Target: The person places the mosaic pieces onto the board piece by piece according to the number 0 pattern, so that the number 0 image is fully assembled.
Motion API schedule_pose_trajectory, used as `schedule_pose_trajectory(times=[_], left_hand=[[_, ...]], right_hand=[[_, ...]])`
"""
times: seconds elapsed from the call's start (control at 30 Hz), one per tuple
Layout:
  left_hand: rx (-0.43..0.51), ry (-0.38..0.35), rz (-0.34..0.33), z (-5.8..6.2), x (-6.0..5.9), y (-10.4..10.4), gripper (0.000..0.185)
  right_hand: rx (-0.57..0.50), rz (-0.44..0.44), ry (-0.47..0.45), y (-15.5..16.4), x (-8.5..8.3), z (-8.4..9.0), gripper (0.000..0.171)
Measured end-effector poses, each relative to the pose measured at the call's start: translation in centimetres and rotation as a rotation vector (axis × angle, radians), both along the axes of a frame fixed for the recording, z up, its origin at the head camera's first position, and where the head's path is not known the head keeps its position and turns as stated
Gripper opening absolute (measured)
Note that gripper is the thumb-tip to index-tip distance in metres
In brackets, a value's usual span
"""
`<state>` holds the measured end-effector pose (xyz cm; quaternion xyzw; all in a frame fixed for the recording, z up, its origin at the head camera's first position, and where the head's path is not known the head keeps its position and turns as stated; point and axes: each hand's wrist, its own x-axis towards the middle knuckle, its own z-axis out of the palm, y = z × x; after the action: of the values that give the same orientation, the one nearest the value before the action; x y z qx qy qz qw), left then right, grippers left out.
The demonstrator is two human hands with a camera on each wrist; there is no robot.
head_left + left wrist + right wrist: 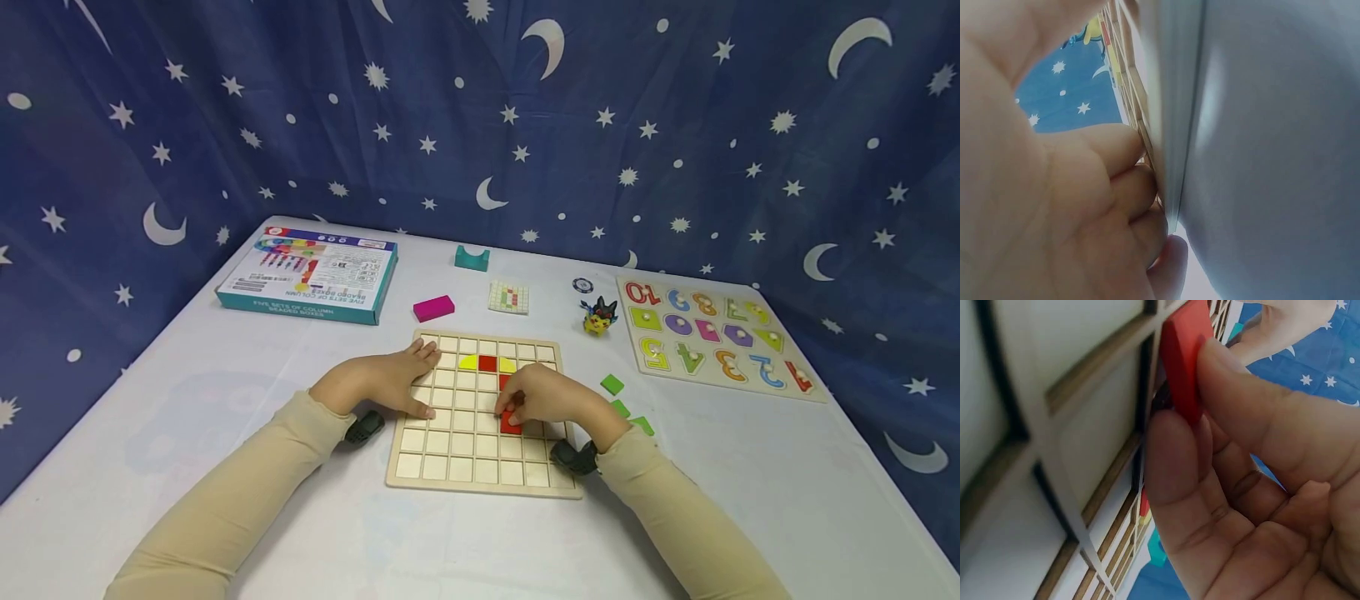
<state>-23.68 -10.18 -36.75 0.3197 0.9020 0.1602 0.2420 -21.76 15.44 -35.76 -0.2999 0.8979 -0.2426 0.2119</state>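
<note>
A wooden grid board point(461, 471) lies on the table between both hands. My left hand point(386, 379) rests on its left edge, fingers spread; the left wrist view shows fingertips touching the rim. A red square tile point(1188, 356) is pinched between thumb and fingers of my right hand point(543, 396), tilted over a cell right of the board's middle. Toward the top of the board sit a red tile point(487, 364) and, on either side, yellow curved-edge pieces point(468, 362). Another red tile point(505, 381), below the right yellow piece, is partly covered by the right hand.
Several green tiles point(612, 384) lie right of the board. Behind it are a pattern card point(509, 297), a magenta block point(433, 308) and a teal block point(472, 260). A small figure point(598, 317), a number puzzle point(720, 333) and a flat box point(307, 275) stand farther out.
</note>
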Motion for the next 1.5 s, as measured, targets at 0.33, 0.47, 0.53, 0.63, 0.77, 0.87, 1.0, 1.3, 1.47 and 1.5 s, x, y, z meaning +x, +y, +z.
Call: schedule_pose_trajectory(times=[0.33, 0.47, 0.53, 0.63, 0.77, 0.87, 1.0, 1.3, 1.47, 1.5], left_hand=[[0.005, -0.002, 0.0, 0.0, -0.1, 0.0, 0.092], [0.001, 0.0, 0.002, 0.1, 0.0, 0.0, 0.092], [-0.004, 0.0, 0.002, 0.1, 0.0, 0.0, 0.092], [-0.009, 0.002, 0.002, 0.1, 0.0, 0.1, 0.092], [-0.01, 0.004, 0.0, 0.2, 0.0, 0.1, 0.091], [-0.01, 0.004, -0.001, 0.2, 0.0, 0.1, 0.092], [-0.009, 0.0, -0.002, 0.2, 0.0, 0.1, 0.092], [-0.015, 0.012, -0.006, 0.0, -0.3, 0.0, 0.093], [-0.015, 0.003, -0.003, 0.0, -0.2, 0.0, 0.093], [-0.016, 0.003, -0.001, 0.0, -0.1, 0.0, 0.093]], right_hand=[[0.032, 0.015, -0.003, -0.4, 0.1, 0.2, 0.016], [0.043, 0.011, -0.003, -0.5, 0.1, 0.3, 0.016], [0.047, 0.009, -0.005, -0.5, 0.1, 0.3, 0.016], [0.05, 0.004, -0.002, -0.5, 0.1, 0.2, 0.016], [0.046, 0.007, 0.011, -0.6, 0.3, 0.1, 0.015], [0.042, 0.02, 0.019, -0.5, 0.3, 0.1, 0.015], [0.046, 0.032, 0.04, -0.1, 0.2, 0.3, 0.013], [0.031, -0.009, 0.04, 2.5, 0.2, 1.0, 0.01], [0.038, -0.042, 0.03, 4.6, 0.6, 1.2, 0.011], [0.041, -0.045, 0.031, 5.1, 0.6, 1.3, 0.011]])
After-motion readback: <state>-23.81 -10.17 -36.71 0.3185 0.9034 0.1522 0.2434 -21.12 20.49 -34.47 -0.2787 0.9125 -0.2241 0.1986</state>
